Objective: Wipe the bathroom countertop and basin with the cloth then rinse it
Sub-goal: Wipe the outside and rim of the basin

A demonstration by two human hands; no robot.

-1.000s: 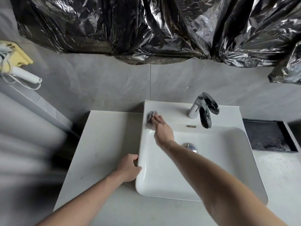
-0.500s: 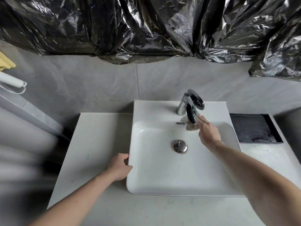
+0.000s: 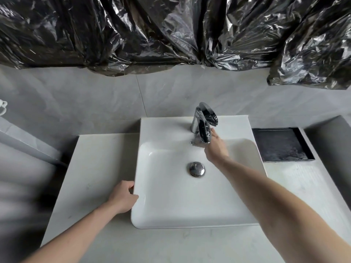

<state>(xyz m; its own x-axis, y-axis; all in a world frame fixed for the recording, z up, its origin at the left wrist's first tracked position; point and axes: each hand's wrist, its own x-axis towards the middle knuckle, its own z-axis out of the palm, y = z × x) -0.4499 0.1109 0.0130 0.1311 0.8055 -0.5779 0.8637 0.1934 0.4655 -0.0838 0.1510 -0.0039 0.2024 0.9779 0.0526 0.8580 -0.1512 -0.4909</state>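
A white rectangular basin (image 3: 171, 205) sits on a pale countertop (image 3: 91, 168). My right hand (image 3: 216, 149) reaches over the basin's back rim, just under the chrome faucet (image 3: 204, 122). It presses a small grey cloth (image 3: 196, 142) against the rim below the spout; most of the cloth is hidden by the hand and spout. My left hand (image 3: 123, 198) grips the basin's left edge near its front corner, fingers curled over the rim. The chrome drain plug (image 3: 197, 168) lies in the basin's middle.
A black tray (image 3: 281, 147) sits on the countertop right of the basin. Crumpled black plastic sheeting (image 3: 171, 31) hangs on the grey wall above. A grey ledge runs along the left.
My right hand slid the cloth from the basin's back left corner rightward along the rim to under the faucet. The left hand kept its hold on the basin edge.
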